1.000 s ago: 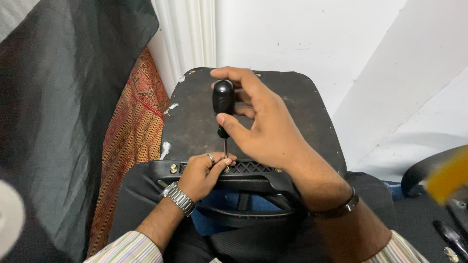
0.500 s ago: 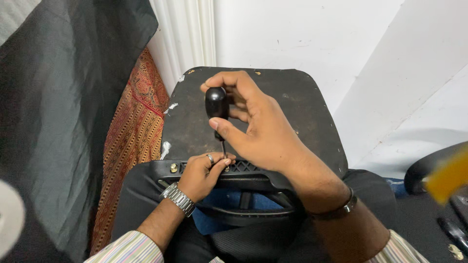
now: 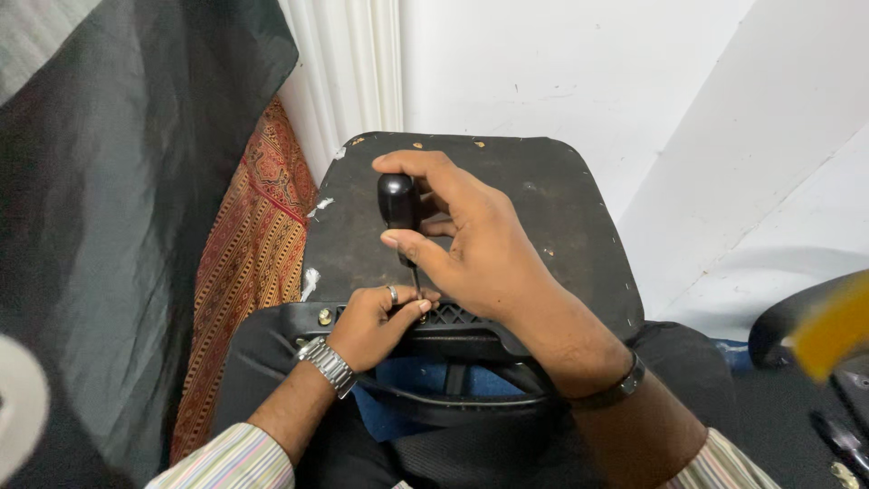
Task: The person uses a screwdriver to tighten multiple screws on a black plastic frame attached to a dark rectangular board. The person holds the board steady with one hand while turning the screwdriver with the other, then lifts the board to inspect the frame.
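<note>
My right hand [image 3: 471, 240] grips the black handle of a screwdriver [image 3: 398, 201], held upright with its thin shaft pointing down. The tip meets a black plastic chair bracket [image 3: 453, 326] that lies across my lap. My left hand [image 3: 373, 324], with a ring and a metal watch, pinches the bracket right at the screwdriver's tip. Beyond the bracket a black chair seat board [image 3: 534, 195] lies flat, underside up, with small brass fittings along its far edge.
A red patterned cloth [image 3: 240, 272] and a dark grey cloth [image 3: 118, 208] hang at the left. A white wall [image 3: 561, 63] and a white panel [image 3: 778, 181] stand behind. At the right edge are a black curved chair part [image 3: 797, 317] and a blurred yellow object [image 3: 833, 326].
My right hand has shifted its hold on the screwdriver handle, with the handle tilting slightly left then upright. My left hand stays at the tip.
</note>
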